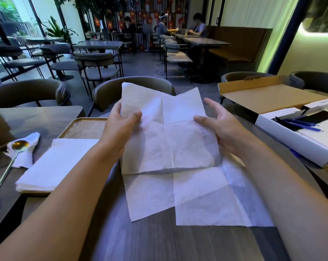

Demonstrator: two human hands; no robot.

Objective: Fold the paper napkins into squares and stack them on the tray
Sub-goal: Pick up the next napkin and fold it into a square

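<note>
Your left hand (121,121) pinches the upper left of an unfolded napkin (167,140), lifted over the table (159,242). Your right hand (221,127) is spread wide, thumb on the napkin's right edge. A second open napkin (197,196) lies flat beneath. Left: tray (84,127) carrying a folded stack (55,164), near a spoon (8,162) on crumpled tissue (25,155). Right: open cardboard box (272,98) crowding the table edge.
</note>
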